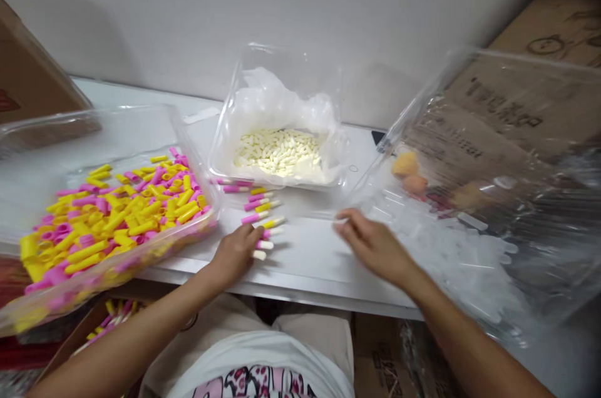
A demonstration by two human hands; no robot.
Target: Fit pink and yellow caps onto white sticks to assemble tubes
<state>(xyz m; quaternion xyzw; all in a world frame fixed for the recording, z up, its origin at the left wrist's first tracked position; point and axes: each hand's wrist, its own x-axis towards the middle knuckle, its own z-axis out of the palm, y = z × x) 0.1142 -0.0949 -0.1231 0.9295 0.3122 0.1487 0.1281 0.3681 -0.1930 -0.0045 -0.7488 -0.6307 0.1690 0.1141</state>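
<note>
My left hand (237,252) is at the near end of a slanting row of small tubes on the white table. Its fingers are closed on pink tubes (264,244) whose white tips stick out to the right. Farther up the row lie pink and yellow tubes (256,203), also with white tips. My right hand (375,243) is over the table to the right of the row, fingers bent and a little apart, with nothing visible in them. Behind the row, a clear tub (277,180) lined with white plastic holds many small pale-yellow pieces (282,151).
At left, a large clear bin (141,105) holds pink and yellow tubes (117,213). At right, another clear bin (516,55) contains translucent pieces (446,254). Cardboard boxes (539,29) stand at both sides. Below the table's front edge, an open carton (75,335) contains more tubes.
</note>
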